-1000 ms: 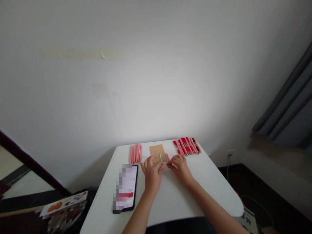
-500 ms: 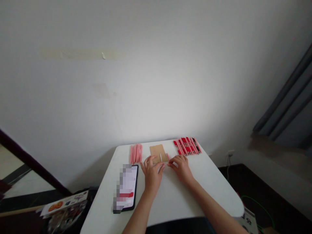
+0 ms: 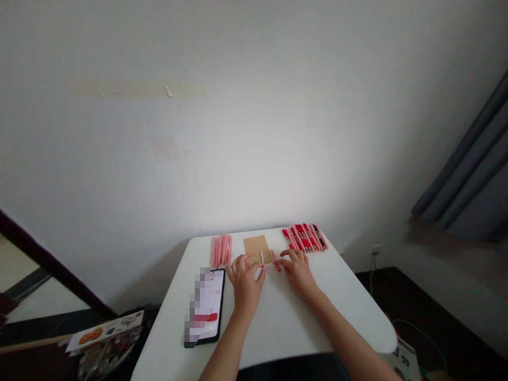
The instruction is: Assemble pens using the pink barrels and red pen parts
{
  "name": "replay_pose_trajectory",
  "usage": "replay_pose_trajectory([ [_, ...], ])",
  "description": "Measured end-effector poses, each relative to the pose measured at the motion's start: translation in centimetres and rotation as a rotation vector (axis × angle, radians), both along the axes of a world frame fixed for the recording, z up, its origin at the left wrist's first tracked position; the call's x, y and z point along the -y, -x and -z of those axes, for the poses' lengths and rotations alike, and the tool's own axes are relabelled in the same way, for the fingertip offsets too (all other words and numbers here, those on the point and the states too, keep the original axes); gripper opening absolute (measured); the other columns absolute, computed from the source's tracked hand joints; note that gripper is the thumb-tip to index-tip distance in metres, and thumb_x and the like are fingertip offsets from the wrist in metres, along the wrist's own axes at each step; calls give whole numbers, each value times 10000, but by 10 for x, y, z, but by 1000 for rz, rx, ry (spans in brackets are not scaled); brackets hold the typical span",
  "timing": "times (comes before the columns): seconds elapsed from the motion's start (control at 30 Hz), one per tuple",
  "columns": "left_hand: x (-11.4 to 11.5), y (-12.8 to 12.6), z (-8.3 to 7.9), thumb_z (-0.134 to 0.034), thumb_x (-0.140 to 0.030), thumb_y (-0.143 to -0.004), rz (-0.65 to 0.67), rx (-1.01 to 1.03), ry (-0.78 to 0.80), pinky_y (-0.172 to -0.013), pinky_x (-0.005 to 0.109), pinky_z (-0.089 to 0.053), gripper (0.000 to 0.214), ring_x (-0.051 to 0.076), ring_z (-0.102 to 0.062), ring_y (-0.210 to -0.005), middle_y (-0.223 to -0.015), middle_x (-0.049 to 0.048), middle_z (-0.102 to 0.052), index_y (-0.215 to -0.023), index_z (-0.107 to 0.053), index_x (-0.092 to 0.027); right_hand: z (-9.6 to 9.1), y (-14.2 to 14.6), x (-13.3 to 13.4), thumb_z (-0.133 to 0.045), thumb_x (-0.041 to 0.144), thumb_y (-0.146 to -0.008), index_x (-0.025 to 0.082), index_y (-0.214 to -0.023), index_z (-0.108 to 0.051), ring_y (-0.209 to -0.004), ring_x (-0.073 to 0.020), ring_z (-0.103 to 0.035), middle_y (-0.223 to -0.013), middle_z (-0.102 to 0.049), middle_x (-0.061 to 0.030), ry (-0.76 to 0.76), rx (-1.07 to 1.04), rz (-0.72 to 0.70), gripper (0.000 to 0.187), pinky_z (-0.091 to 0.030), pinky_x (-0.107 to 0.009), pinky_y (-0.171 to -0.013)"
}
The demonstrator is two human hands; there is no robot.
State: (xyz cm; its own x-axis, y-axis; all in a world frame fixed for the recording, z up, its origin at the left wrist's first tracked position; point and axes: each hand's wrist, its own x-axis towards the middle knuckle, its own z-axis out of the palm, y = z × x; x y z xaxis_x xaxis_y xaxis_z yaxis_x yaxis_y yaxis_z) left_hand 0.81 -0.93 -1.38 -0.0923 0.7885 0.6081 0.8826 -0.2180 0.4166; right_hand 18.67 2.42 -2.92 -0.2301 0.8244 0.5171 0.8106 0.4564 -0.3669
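Observation:
Just in front of a brown card [image 3: 254, 244], my left hand [image 3: 246, 283] pinches one end of a thin pink strip [image 3: 269, 264]. My right hand [image 3: 298, 275] has its thumb and forefinger closed at the strip's other end; what the strip is, I cannot make out. Under the right fingertips lies a short red and pink pen-like piece [image 3: 277, 267], partly covered. A thin white stick [image 3: 261, 256] rests on the card.
Several pink tube-like pieces [image 3: 221, 251] lie in a row at the back left of the white table [image 3: 286, 328]. Several red, pink and black pens [image 3: 305, 238] lie at the back right. A phone [image 3: 208, 307] lies near the left edge. Behind stands a wall [image 3: 254, 132].
My hands have drawn slightly apart, leaving more of the pink strip showing between them. The red and pink piece by the right fingers is now more visible.

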Motion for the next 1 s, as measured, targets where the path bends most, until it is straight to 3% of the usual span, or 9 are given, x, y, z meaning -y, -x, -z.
replay_pose_trajectory([
  [0.37, 2, -3, -3, -591, -323, -789, -41, 19, 18, -1018, 517, -257, 138, 250, -474, -1124, -1133, 53, -599, -797, -722, -281, 1, 0, 0, -593, 207, -860, 308, -879, -707, -1115, -257, -456, -1172, -589, -44, -29, -26, -26, 153, -378, -427, -925],
  [0.63, 3, -2, -6, -609, -318, -782, -42, 30, 23, -1010, 505, -284, 119, 247, -491, -1121, -1127, 46, -606, -785, -726, -298, -2, -1, 0, -521, 245, -910, 285, -922, -668, -980, -235, -500, -938, -664, -38, -97, -100, -50, 153, -367, -414, -894],
  [1.0, 6, -6, -9, -621, -360, -788, 19, 44, 72, -1042, 535, -251, 121, 231, -489, -1112, -1165, 37, -595, -828, -730, -330, -6, 4, 5, -530, 274, -916, 303, -960, -675, -992, -227, -501, -943, -662, -31, -99, -59, -82, 155, -328, -423, -931],
])
